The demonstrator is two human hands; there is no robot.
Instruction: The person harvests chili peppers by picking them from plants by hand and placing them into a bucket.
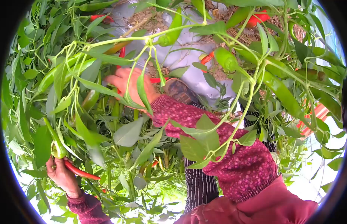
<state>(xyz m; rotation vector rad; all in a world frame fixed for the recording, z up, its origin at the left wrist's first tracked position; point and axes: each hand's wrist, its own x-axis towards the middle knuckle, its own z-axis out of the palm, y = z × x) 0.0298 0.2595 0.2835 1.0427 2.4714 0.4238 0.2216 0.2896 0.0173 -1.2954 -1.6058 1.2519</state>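
L grip (64, 177) clsd on red pepper (82, 172); R grip (130, 85) part-hidden.

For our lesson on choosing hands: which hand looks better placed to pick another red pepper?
Probably the right hand: a red pepper lies close beside it, though its own grip is partly hidden. The left hand is farther from that one and appears to hold a second red pepper.

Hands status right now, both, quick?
Left hand: closed, holding a red pepper.
Right hand: at a second red pepper, partly hidden; whether it's open or closed can't be told.
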